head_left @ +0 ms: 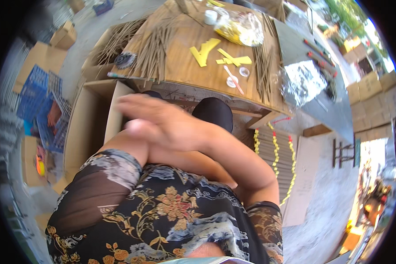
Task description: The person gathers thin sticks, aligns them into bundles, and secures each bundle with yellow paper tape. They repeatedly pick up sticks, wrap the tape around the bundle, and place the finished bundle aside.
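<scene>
Much blur veils the right hand (156, 119), the left hand hidden.

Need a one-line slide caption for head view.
Blurred right hand near the left arm, before a wooden table with brown sticks and yellow strips.

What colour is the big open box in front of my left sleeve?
The box is plain brown, best seen in the head view.

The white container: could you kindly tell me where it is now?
In the head view, the white container sits near the top centre, toward the far side of the wooden table, just left of the plastic bag.
</scene>
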The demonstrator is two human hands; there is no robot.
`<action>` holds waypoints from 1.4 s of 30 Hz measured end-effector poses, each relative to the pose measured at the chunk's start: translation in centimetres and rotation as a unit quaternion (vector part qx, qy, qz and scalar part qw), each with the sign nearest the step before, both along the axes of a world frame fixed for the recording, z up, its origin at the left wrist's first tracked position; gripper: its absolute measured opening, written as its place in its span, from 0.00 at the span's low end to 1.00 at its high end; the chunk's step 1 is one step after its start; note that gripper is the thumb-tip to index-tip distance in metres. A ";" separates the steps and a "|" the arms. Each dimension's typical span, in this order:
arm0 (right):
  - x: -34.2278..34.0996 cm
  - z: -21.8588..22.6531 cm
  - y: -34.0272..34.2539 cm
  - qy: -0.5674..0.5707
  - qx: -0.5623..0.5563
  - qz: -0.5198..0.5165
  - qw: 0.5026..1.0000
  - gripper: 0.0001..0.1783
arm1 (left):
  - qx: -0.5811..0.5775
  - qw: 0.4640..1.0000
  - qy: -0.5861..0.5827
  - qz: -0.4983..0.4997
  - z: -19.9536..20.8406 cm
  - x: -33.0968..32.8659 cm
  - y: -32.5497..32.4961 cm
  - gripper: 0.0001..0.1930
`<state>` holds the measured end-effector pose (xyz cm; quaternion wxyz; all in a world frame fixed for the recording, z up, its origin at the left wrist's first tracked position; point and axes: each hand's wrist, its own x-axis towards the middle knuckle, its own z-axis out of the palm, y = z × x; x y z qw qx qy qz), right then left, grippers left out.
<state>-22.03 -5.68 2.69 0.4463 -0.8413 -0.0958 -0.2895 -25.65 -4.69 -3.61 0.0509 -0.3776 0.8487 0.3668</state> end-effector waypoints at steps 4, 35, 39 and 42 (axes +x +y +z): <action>4.8 1.4 5.1 0.172 -0.014 0.164 0.971 0.28 | 0.010 0.997 0.058 0.043 0.2 2.1 1.5 0.10; 18.4 -3.5 7.3 0.081 -0.033 0.133 0.987 0.06 | 0.111 0.924 0.322 0.174 -0.3 16.0 4.5 0.10; 17.4 -4.5 5.4 0.094 -0.059 0.129 0.985 0.06 | 0.122 0.919 0.324 0.188 -0.6 17.2 4.6 0.10; 19.1 -4.1 6.9 0.043 -0.048 0.122 0.990 0.07 | 0.132 0.915 0.333 0.183 -0.5 17.4 4.4 0.10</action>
